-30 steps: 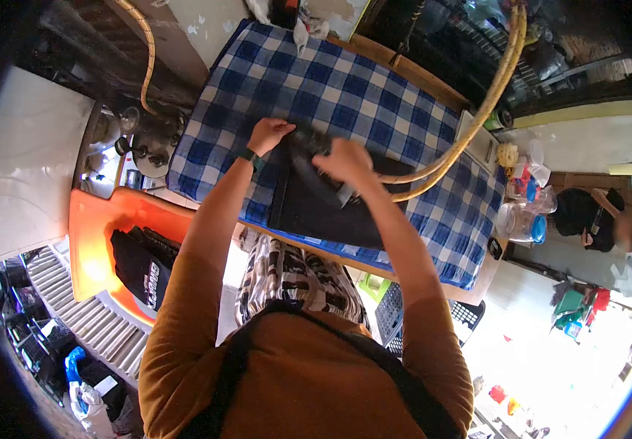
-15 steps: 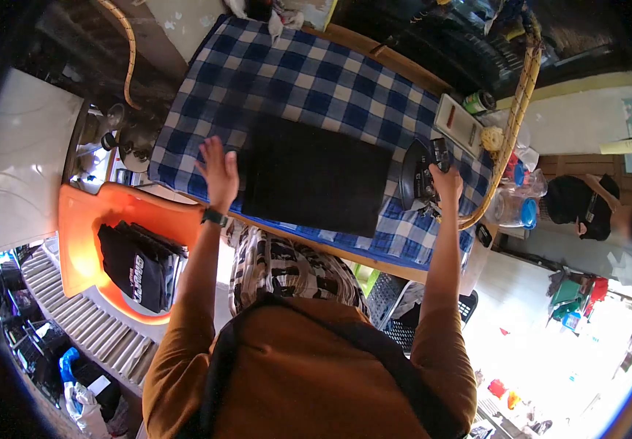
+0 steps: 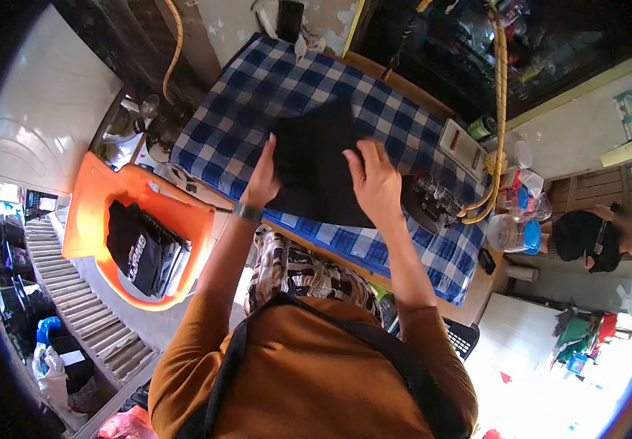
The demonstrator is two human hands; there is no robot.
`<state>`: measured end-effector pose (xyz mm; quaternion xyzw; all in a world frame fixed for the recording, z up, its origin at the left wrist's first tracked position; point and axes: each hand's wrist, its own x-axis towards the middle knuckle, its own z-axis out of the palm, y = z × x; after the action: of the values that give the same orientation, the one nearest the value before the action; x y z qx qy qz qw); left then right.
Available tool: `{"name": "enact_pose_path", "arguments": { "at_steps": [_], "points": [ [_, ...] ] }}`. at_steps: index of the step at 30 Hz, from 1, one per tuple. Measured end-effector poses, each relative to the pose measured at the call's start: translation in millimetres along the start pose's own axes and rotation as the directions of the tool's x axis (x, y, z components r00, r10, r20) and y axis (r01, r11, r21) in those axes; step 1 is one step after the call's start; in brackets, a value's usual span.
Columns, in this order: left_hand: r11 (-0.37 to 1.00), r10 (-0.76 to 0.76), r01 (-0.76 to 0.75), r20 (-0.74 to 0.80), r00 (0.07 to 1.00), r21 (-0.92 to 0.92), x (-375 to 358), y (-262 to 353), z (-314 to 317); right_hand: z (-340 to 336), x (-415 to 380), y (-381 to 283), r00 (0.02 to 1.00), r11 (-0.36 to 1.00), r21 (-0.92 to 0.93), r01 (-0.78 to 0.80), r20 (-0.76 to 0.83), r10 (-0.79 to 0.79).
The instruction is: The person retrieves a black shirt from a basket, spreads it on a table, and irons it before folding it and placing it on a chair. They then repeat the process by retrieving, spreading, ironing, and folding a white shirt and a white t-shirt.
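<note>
A folded black garment [image 3: 316, 168] is raised at its far side over the blue-and-white checked cloth [image 3: 239, 95], blurred a little by motion. My left hand [image 3: 262, 179] grips its left edge, with some fingers hidden behind it. At the right edge my right hand [image 3: 376, 179] is closed on the fabric, thumb toward the middle. Just right of that hand a dark clothes iron [image 3: 425, 205] rests on the checked cloth, with neither hand on it.
An orange plastic chair [image 3: 100, 212] at the left holds a stack of folded black garments [image 3: 140, 249] with white print. A yellow hose [image 3: 501, 95] hangs down near the iron. A white tray [image 3: 461, 150] and clear containers stand at the right. Another person [image 3: 586, 238] is further right.
My right hand has let go of the iron and moved left onto the black garment. My left hand has taken its left edge. The garment, flat before, is now lifted and turned.
</note>
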<state>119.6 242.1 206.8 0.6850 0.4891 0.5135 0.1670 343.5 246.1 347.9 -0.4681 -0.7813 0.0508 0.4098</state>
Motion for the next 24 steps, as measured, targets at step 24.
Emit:
{"name": "enact_pose_path", "arguments": {
  "at_steps": [24],
  "points": [
    [0.919,-0.052,0.074,-0.066,0.996,0.388,81.7,-115.9,81.8,-97.1,-48.5,255.4,0.573,0.949,-0.313,-0.033,0.772,0.275]
  ]
}}
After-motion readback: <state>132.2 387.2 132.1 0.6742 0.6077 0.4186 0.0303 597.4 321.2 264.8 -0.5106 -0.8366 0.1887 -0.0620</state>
